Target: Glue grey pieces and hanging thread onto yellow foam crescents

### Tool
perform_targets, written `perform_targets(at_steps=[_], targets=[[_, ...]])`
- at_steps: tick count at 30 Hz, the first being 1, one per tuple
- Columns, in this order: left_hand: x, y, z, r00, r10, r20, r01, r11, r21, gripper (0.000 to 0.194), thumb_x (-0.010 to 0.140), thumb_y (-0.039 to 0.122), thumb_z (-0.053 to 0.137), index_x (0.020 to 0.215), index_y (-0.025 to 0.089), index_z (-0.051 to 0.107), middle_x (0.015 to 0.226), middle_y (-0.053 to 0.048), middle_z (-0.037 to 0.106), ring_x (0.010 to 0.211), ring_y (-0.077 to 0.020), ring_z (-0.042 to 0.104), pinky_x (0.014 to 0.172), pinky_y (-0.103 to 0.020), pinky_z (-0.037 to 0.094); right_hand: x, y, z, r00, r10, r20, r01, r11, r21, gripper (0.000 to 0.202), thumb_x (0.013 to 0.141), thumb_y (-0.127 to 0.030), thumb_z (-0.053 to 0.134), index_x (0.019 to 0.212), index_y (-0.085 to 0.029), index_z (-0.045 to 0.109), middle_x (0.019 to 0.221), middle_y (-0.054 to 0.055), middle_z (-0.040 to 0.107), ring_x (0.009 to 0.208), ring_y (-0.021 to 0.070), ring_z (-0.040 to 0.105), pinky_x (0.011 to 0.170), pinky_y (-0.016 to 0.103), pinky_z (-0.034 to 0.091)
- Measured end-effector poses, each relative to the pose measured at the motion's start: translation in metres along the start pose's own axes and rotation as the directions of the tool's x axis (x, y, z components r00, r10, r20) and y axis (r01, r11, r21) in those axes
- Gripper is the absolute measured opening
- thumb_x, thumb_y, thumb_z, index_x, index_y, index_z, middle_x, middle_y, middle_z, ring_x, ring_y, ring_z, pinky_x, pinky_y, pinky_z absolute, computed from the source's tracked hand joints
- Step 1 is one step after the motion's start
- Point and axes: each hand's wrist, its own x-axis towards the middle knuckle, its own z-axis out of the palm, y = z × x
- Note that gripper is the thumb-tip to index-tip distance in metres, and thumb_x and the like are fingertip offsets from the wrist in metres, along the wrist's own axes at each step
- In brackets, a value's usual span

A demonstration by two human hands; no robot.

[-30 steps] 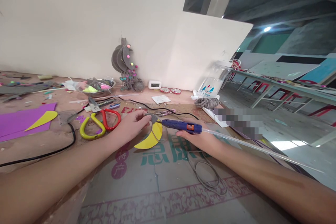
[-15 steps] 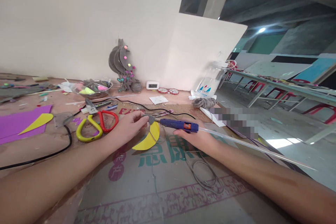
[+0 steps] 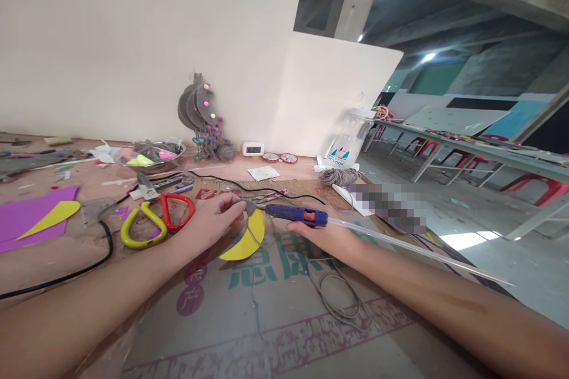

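Observation:
A yellow crescent (image 3: 249, 240) with grey cord wrapped round its upper tip is pinched at that tip by my left hand (image 3: 224, 212). My right hand (image 3: 317, 234) is closed round a blue glue gun (image 3: 293, 214), whose nozzle points left at the cord-wrapped tip. From the back of the gun a long clear glue stick (image 3: 413, 249) runs out to the right. Loose grey cord (image 3: 340, 302) lies in loops on the printed cardboard (image 3: 213, 331) below my right hand.
Scissors with red and yellow handles (image 3: 144, 225) lie left of my left hand, near purple sheets (image 3: 35, 216). Behind are a bowl (image 3: 153, 155), a hanging ornament (image 3: 200, 115), a white timer (image 3: 253, 148), a cord bundle (image 3: 338, 176) and a clear jar (image 3: 347, 139). A black cable (image 3: 66, 277) crosses the table.
The view has shifted slightly, so most things appear a little further left and lower. Both hands keep their holds, with the glue gun still at the crescent's wrapped tip.

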Motion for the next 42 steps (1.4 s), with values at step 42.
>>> perform_targets(at_steps=[42], targets=[[-0.001, 0.0, 0.002, 0.999, -0.044, 0.032, 0.048, 0.987, -0.152, 0.027, 0.078, 0.042, 0.046, 0.067, 0.018, 0.05, 0.06, 0.002, 0.052, 0.056, -0.0123, 0.048, 0.054, -0.024, 0.036, 0.159, 0.063, 0.021, 0.988, 0.148, 0.044, -0.133, 0.961, -0.243, 0.044, 0.077, -0.047, 0.057, 0.099, -0.009, 0.062, 0.092, 0.013, 0.068, 0.082, 0.0223, 0.062, 0.072, 0.028, 0.045]])
